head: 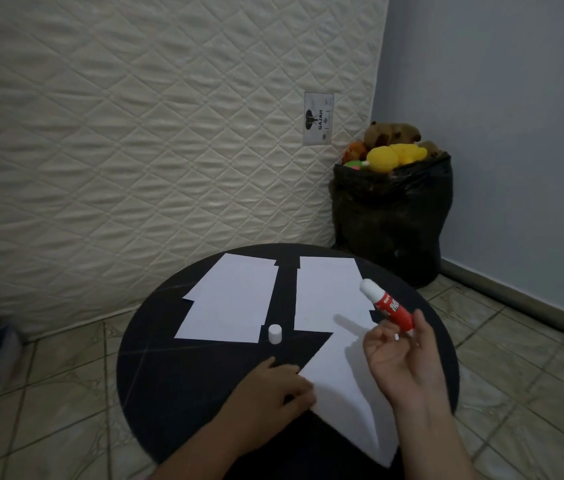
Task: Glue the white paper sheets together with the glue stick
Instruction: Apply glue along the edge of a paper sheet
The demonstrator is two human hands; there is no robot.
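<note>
While the left hand point(275, 389) presses the paper sheet point(346, 393) flat, the right hand's point(401, 358) grip pinches the glue stick point(386, 304).

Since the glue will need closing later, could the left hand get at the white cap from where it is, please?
Probably yes: the left hand presses the near paper sheet, and only bare black table lies between it and the upright cap.

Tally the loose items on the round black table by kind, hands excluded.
White paper stacks lying flat: 2, left stack and right stack
White paper sheet under the left hand: 1
Glue stick, held in the right hand: 1
White glue cap, standing: 1
Total: 5
</note>
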